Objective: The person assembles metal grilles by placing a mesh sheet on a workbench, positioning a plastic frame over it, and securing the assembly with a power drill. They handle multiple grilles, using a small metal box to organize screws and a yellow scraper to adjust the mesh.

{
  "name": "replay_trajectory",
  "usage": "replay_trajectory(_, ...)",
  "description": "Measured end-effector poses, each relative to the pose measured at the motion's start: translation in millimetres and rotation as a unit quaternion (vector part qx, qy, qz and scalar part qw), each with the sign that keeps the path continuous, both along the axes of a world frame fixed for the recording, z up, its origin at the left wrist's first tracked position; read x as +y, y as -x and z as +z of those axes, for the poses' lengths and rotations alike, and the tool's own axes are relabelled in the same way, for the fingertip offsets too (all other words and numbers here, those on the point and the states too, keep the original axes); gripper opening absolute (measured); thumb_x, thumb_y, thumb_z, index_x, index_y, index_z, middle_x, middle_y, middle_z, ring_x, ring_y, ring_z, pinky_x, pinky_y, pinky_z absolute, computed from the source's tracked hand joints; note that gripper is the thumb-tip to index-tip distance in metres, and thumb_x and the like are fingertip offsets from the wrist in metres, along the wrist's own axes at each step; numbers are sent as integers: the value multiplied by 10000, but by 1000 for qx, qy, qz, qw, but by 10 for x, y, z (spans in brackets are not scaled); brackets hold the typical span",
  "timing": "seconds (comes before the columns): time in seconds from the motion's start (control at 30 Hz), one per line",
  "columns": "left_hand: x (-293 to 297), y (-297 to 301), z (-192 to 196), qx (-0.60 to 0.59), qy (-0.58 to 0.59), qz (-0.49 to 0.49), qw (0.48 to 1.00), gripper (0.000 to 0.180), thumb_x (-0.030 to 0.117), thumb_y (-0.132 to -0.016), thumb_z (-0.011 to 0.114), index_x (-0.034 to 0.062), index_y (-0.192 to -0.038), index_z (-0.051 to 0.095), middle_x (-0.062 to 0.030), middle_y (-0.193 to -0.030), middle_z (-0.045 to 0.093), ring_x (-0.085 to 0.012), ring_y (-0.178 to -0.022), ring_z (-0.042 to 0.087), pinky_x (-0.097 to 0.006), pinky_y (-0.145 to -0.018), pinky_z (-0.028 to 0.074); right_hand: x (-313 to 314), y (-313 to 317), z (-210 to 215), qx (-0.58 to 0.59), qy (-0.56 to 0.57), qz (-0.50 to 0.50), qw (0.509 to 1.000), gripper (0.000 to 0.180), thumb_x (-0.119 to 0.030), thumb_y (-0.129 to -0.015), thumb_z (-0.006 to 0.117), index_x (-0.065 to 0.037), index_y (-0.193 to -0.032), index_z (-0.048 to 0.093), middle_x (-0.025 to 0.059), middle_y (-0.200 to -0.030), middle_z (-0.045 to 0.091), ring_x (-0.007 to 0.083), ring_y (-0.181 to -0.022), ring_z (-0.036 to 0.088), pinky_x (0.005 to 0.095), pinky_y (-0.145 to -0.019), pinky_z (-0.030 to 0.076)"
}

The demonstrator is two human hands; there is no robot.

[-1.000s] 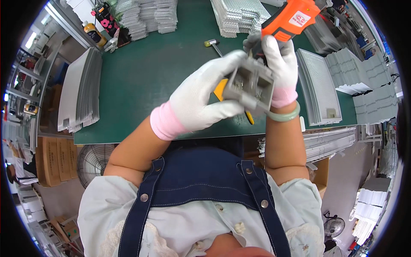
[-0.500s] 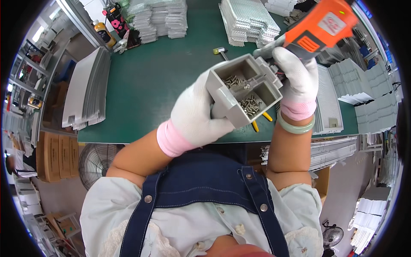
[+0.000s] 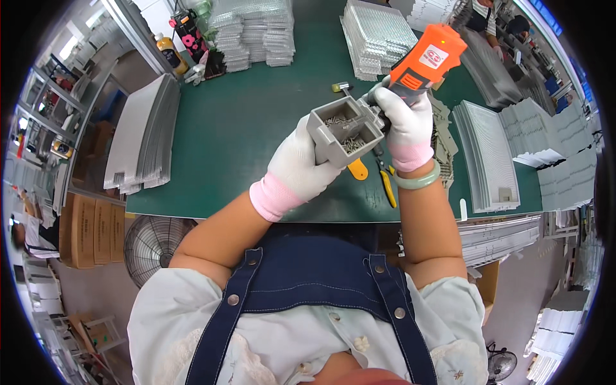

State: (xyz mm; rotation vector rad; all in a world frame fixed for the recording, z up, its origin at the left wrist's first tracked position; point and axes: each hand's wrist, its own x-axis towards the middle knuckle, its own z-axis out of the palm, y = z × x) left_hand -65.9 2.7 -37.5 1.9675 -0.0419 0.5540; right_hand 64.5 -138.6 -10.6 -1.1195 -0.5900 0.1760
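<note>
My left hand (image 3: pixel 297 165), in a white knit glove with a pink cuff, grips a small grey divided box (image 3: pixel 328 146) from its left side. Metal screws (image 3: pixel 353 144) lie in its compartments. My right hand (image 3: pixel 410 123), gloved the same way, is closed around an orange and grey power screwdriver (image 3: pixel 423 61). The tool's dark front end meets the box's right side; its tip cannot be made out clearly. Below the box, on the green table (image 3: pixel 237 141), lie pliers with yellow handles (image 3: pixel 389 188) and an orange-yellow flat piece (image 3: pixel 357 169).
A small mallet (image 3: pixel 342 86) lies beyond the box. Grey moulded parts (image 3: pixel 444 138) are piled beside my right hand. Panel stacks stand at left (image 3: pixel 138 138) and right (image 3: pixel 486 157), with wrapped stacks (image 3: pixel 253 32) at the back. Another person (image 3: pixel 482 18) is at the far right.
Both hands, with the box and power screwdriver, have shifted left in view and appear lower and farther from me. The pliers, grey parts and another person now show more fully.
</note>
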Motion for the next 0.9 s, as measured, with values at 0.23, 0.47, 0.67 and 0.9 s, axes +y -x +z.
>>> replay_trajectory(0.23,118,-22,125,-25,85,-6,996,584,167,-821,763,-18,-1300,485,-149,-1111,684,-202,-992,684,-352,-866,552,59,25,233,-103,69,-137,983,262,-147,-881,751,-31,-1035,575,18,-826,648,61,-674,587,232,-623,488)
replay_trajectory(0.47,317,-121,691,-37,147,-123,981,425,181,-922,697,-30,-1257,541,-87,-1160,659,-133,-1047,601,-299,-943,485,32,118,866,-206,-3,-124,971,207,-149,-974,642,-37,-1140,591,-27,-938,618,34,-783,541,207,-708,448)
replay_trajectory(0.67,526,-44,725,-4,64,-82,995,562,327,-978,616,-17,-1405,492,-127,-1256,644,-186,-1107,623,-326,-950,504,-134,-234,1211,-263,-46,-121,956,217,-103,-972,626,-33,-1174,588,-23,-1011,614,50,-879,531,230,-809,448)
replay_trajectory(0.9,3304,1034,147,55,-386,310,867,451,225,-938,663,-24,-1307,595,-223,-1256,646,-332,-1191,609,-385,-1043,447,-360,-469,1143,-333,87,-397,851,289,-163,-961,647,6,-1189,595,37,-1050,662,97,-945,594,251,-842,474)
